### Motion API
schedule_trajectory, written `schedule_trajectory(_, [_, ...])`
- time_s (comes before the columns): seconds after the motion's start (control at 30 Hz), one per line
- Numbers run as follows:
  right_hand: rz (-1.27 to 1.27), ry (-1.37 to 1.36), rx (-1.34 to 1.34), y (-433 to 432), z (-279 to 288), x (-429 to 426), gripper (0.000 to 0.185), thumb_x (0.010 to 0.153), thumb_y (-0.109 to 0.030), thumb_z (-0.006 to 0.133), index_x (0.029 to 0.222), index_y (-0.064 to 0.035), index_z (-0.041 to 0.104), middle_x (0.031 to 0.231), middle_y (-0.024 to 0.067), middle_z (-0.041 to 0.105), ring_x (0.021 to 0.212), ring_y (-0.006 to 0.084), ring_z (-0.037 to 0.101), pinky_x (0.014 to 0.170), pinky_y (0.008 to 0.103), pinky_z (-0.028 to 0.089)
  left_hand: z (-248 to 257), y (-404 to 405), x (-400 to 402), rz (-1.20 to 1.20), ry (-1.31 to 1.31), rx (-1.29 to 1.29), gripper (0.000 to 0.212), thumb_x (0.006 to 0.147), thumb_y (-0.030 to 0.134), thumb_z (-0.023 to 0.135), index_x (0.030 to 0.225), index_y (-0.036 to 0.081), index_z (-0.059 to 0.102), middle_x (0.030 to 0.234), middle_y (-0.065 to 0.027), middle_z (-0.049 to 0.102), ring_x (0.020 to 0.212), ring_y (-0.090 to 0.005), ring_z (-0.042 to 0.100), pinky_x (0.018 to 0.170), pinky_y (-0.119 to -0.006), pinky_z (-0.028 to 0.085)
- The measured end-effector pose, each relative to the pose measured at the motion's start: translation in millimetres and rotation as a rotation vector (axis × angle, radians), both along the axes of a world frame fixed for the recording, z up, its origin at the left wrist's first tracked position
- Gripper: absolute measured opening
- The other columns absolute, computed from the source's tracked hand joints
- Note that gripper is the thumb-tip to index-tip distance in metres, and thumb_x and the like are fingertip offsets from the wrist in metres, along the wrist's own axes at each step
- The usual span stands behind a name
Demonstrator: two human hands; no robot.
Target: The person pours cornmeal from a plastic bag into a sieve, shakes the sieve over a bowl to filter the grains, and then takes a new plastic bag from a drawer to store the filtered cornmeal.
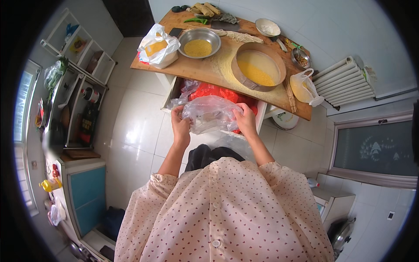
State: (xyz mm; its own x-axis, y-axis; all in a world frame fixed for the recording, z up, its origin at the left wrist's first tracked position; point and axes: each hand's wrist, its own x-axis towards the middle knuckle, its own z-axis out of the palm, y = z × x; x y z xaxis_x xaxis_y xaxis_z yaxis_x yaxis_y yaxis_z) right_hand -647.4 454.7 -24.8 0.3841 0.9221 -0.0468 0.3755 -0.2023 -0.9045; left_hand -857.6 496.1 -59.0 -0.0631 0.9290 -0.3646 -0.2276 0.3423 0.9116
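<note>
Between my hands a clear plastic bag (211,114) is stretched out. My left hand (181,122) grips its left edge, and my right hand (245,119) grips the right edge. Below and behind the bag, an open drawer (261,116) under the wooden table holds red plastic bags (214,91) and some clear ones. The bag hides part of the drawer's contents. On the table above stand a steel bowl (216,41) with yellow grain or meal and a round sieve (255,85) with yellow meal inside.
A white plastic bag (167,42) with yellow contents stands at the left of the wooden table (209,67). Another tied bag (302,86) and a small straw brush (291,98) lie at the right. Noodle-like strands (242,36) lie behind. A radiator (347,80) is on the right wall; shelves (73,98) stand left.
</note>
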Motion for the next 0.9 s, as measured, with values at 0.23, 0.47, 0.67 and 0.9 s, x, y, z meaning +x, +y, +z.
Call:
schedule_trajectory(0.23, [-0.001,-0.464,-0.087,9.7,-3.4,34.8,0.034,0.066,-0.001,0.062,0.097,-0.0076,0.05,0.09,0.0161,0.058,0.086,0.0334,0.057,0.075,0.04,0.046,16.2,16.4,-28.4,-0.021,0.728,0.416,0.039,0.07,-0.009,0.047,0.107,0.003,0.045,0.098,-0.0162,0.054,0.072,-0.0232,0.057,0.066,-0.031,0.047])
schedule_trajectory(0.47, [0.077,-0.331,0.047,22.6,50.6,14.4,0.018,0.068,-0.006,0.064,0.084,-0.0027,0.056,0.075,0.0127,0.06,0.071,0.0266,0.06,0.066,0.0359,0.047,47.7,25.6,-34.1,-0.03,0.382,0.261,0.011,0.083,0.006,0.056,0.092,0.0,0.056,0.074,-0.005,0.06,0.07,-0.0115,0.055,0.069,-0.025,0.044])
schedule_trajectory(0.67, [0.111,-0.375,0.143,24.1,61.5,-0.4,0.023,0.074,-0.013,0.063,0.092,0.0001,0.058,0.08,0.0169,0.063,0.072,0.0281,0.061,0.066,0.0346,0.047,68.6,20.9,-27.8,-0.007,-0.067,0.19,0.019,0.084,0.005,0.052,0.103,0.003,0.051,0.076,0.0025,0.047,0.069,-0.0079,0.044,0.068,-0.022,0.036])
schedule_trajectory(0.9, [0.094,-0.328,0.202,18.8,82.5,-15.4,0.022,0.074,-0.012,0.063,0.091,0.0019,0.059,0.077,0.0159,0.061,0.065,0.026,0.057,0.063,0.0331,0.045,75.3,15.4,-37.5,-0.002,-0.076,0.296,0.034,0.077,-0.001,0.056,0.109,0.002,0.046,0.072,0.0051,0.038,0.065,-0.0034,0.036,0.059,-0.018,0.031])
